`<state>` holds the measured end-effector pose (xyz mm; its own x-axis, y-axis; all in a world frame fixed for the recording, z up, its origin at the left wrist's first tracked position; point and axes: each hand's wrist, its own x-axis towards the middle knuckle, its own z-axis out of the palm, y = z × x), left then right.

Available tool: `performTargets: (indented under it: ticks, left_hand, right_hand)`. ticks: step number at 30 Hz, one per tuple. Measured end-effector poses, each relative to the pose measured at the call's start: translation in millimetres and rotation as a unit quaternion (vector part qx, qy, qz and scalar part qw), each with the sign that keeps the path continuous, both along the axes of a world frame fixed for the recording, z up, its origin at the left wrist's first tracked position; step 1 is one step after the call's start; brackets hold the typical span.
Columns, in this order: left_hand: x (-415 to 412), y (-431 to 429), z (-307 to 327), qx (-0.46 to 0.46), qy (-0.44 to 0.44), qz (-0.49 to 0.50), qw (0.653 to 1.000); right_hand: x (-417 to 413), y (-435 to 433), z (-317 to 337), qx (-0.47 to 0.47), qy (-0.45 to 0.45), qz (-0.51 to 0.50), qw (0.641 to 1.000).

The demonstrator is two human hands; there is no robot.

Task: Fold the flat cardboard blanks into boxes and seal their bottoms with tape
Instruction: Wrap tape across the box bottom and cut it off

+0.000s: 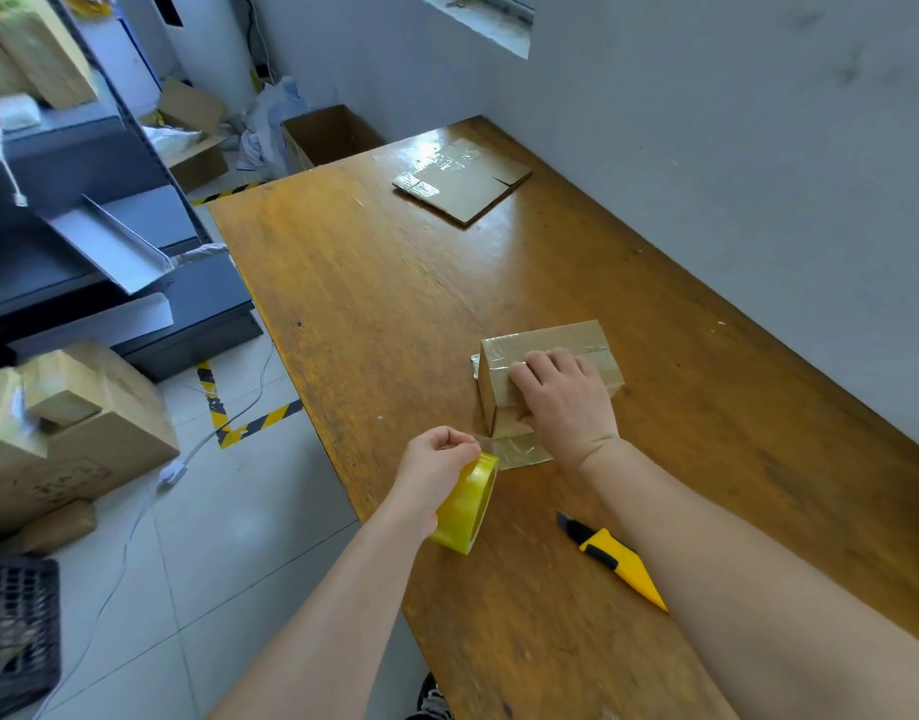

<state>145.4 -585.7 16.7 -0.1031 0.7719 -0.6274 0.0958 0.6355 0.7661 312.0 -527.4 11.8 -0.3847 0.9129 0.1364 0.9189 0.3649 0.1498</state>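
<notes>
The long wooden tabletop [395, 314] carries the work; past its far left end an open carton [327, 132] stands on the floor, its inside in shadow. Flat blanks [462, 181] lie at the far end. Mid-right stands the folded box [545, 340], the right grip [561, 397] curled over its top, thumb on the near face. Just nearer, the left grip [436, 459] pinches the yellow tape roll [467, 506], a strip reaching the box's foot; a knife [613, 561] lies nearer still

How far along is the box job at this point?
Done: one box folded, tape across its top face. In hand: right hand holds it; left hand grips the tape roll, its strip uncut. Left: cutting it, then the flat blanks beyond.
</notes>
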Motion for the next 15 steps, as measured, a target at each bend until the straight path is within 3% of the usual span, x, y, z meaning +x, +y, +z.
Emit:
performTargets:
  ticks: [9, 15]
  left_hand:
    - [0, 9, 6, 0.011, -0.015, 0.014, 1.000]
    - [3, 13, 10, 0.017, -0.022, 0.028, 0.999]
  right_hand:
    - [-27, 5, 7, -0.005, 0.038, -0.068, 0.997]
    - [-4, 21, 44, -0.096, 0.089, -0.007, 0.991]
